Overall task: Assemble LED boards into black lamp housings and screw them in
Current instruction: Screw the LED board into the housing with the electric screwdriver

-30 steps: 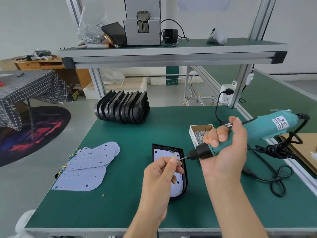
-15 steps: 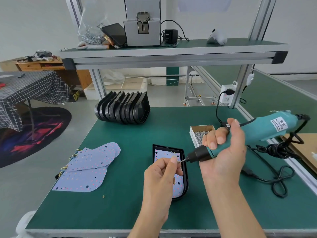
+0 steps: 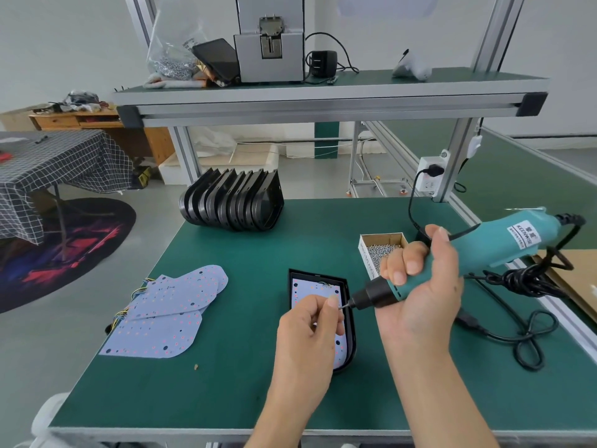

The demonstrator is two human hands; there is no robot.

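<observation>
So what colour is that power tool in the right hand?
Teal body with a black nose: the screwdriver, gripped by the right hand, clear in the head view.

- Bare green mat [image 3: 258, 253] I see between stacked housings [image 3: 231, 202] and LED boards [image 3: 168, 312]: passable.
- Screw box [image 3: 378, 250] and coiled cable [image 3: 523, 282] crowd my right side.

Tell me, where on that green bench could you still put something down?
Bare mat lies between the stacked black housings and the housing with its LED board, and along the near edge below the loose LED boards. The right side is crowded: screw box, electric screwdriver, coiled cord.
</observation>
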